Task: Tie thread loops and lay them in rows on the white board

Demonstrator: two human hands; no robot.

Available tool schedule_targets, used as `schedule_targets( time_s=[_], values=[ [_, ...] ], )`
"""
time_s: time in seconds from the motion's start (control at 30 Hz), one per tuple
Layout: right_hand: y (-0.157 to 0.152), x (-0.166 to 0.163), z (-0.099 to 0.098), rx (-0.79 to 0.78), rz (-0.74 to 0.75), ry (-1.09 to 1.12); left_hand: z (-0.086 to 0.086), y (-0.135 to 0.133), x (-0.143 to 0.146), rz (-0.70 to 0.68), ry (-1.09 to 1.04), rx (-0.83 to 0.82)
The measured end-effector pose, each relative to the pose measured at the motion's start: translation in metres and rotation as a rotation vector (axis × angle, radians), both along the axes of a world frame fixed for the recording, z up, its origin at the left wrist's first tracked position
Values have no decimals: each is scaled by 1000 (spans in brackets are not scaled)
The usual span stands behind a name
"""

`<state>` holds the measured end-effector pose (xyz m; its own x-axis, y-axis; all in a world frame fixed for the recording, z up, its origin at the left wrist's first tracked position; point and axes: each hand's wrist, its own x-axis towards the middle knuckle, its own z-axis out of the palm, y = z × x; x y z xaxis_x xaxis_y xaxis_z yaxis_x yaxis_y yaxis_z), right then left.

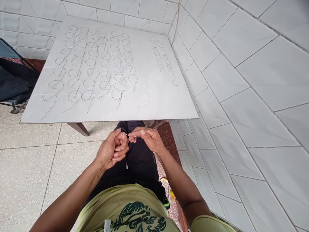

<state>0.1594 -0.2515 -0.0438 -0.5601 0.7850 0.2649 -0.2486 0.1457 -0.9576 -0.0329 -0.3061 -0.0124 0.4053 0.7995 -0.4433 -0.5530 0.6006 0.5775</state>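
One wire [126, 134] bridges my fingertips: left hand [114, 148] pinching it, thumb against curled forefinger; right hand [147, 138] gripping it between thumb and straighter fingers, wire's tail jutting past thumb. Hands just before table [147, 108], loops [116, 90] in rows on top.

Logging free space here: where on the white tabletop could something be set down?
On the white rectangular tabletop, bare patches lie between the large grey wire loops and small grey wire rings, and at the near right corner. The left and middle are crowded with loops.
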Motion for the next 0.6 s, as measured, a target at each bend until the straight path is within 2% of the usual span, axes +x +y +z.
schedule_targets(
  time_s=[0.2,0.43,0.6],
  values=[
    [4,4,-4,-163,42,33,-2,-2,1,-47,41,-24],
    [5,4,-10,-311,-84,101,-2,-1,1,-24,84,-37],
    [8,8,-11,-360,-28,121,-1,-3,3,-62,84,-46]
  ],
)
